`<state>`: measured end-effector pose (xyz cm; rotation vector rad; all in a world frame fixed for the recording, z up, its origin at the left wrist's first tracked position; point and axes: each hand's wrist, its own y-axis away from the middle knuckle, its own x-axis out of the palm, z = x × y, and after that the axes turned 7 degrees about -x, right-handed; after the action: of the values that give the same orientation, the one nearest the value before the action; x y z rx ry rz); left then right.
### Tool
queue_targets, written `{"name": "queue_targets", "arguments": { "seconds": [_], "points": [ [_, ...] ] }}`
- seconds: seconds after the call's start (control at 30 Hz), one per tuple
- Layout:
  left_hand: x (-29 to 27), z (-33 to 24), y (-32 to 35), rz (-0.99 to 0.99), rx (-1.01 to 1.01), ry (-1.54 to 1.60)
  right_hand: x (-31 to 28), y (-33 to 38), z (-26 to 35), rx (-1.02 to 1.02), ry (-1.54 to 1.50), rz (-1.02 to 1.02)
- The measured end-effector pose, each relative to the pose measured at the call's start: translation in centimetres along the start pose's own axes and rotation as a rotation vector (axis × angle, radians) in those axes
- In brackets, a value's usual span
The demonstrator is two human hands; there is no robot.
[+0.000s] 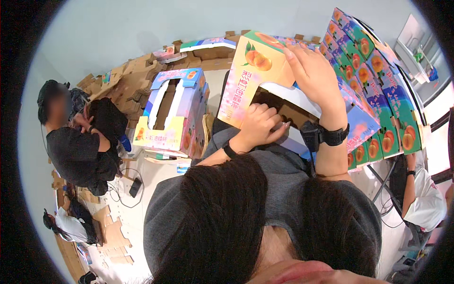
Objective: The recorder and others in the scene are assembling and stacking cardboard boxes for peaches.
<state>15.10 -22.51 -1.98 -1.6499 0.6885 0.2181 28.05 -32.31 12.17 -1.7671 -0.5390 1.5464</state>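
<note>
A printed cardboard fruit box (240,78), yellow, pink and blue with peach pictures, is tilted in front of me. A wide opening in its upper side shows the brown inside. My left hand (259,124) is closed over the near-left edge of that opening, its fingers curled at the cutout. Stretched out and lying flat, the fingers of my right hand (314,75) press on the box's far upper end. To the left stands a similar box (193,124) with a long white-rimmed opening on top.
At the right rises a tall stack of peach-printed boxes (385,94). Flattened brown cardboard (137,85) lies along the wall. A person (75,151) sits at the left, another person (71,227) lower down, and a third person (423,199) at the right. A black device (135,187) with cables lies on the floor.
</note>
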Motion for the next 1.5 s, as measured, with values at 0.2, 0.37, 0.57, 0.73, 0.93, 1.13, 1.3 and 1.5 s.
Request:
{"name": "queue_targets", "arguments": {
  "seconds": [0.2, 0.37, 0.57, 0.73, 0.93, 1.13, 1.3, 1.5],
  "points": [
    [0.2, 0.0, -0.2, -0.076, 0.029, 0.028, -0.1, -0.3, 0.2, 0.042, -0.013, 0.001],
    [0.2, 0.2, -0.2, -0.034, 0.010, 0.020, -0.2, -0.6, 0.4, 0.117, -0.047, 0.069],
    [0.1, 0.1, -0.5, -0.038, 0.004, 0.008, 0.2, -1.1, 0.1, 0.044, 0.020, -0.052],
    [-0.1, 0.1, -0.8, 0.006, -0.029, -0.012, -2.5, 0.5, 0.1, -0.303, 0.011, -0.412],
    [-0.4, -0.2, -0.8, -0.015, 0.003, 0.007, -4.7, 7.7, 1.8, -0.304, -0.470, 0.197],
    [-0.1, -0.1, -1.0, -0.010, -0.017, -0.022, -4.1, 13.1, 1.5, -0.141, -0.321, 0.278],
    [-0.1, -0.2, -1.1, -0.008, -0.003, -0.015, -1.9, 15.5, 0.5, 0.107, -0.359, 0.501],
    [0.1, 0.0, -1.5, -0.014, -0.002, -0.042, 1.0, 16.1, -0.3, 0.025, -0.146, 0.340]
  ]
}}
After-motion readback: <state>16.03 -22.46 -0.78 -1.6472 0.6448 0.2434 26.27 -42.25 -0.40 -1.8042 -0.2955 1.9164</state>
